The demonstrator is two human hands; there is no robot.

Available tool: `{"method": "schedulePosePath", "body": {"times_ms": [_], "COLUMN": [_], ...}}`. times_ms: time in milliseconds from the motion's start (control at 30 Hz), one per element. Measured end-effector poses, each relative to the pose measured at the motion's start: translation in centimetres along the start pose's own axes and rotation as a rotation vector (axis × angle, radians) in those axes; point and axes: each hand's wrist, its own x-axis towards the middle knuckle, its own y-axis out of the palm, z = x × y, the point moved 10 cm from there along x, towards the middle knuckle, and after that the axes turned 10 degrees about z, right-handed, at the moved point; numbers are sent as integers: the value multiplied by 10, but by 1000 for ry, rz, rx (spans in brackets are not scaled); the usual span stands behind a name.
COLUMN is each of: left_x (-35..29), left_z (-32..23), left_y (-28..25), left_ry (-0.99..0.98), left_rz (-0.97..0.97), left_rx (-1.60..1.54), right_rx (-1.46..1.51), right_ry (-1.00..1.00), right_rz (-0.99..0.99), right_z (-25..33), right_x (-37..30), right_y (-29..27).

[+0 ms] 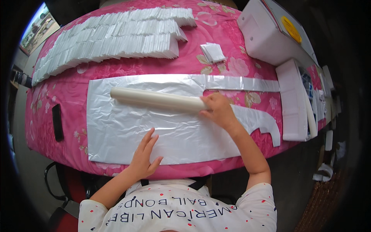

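Observation:
A thin white plastic apron (pixel 112 131) lies spread over the table, its neck and strap end toward the right. Across its upper half rests a pale cream tube (pixel 154 97), slanting slightly down to the right. My right hand (pixel 218 109) grips the tube's right end, with the fingers curled around it. Over the lower part of the apron is my left hand (pixel 145 156), fingers and thumb apart and nothing in it. I cannot tell whether its fingertips touch the plastic.
Rows of folded white packets (pixel 116 40) fill the far left of the pink floral tablecloth (pixel 73 112). A small packet stack (pixel 212 52) lies farther right. White foam boxes (pixel 266 36) stand at the right. A dark flat object (pixel 57 122) lies at the left.

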Motion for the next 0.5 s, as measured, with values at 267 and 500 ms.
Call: {"method": "schedulePosePath", "body": {"times_ms": [267, 500], "left_x": [44, 71], "left_z": [-5, -44], "left_y": [38, 73], "left_ry": [-56, 136], "left_rz": [15, 190], "left_rx": [215, 273], "right_rx": [184, 10], "right_ry": [-81, 300], "right_rz": [124, -192], "right_z": [75, -97], "right_x": [-99, -171], "right_y": [68, 6]}}
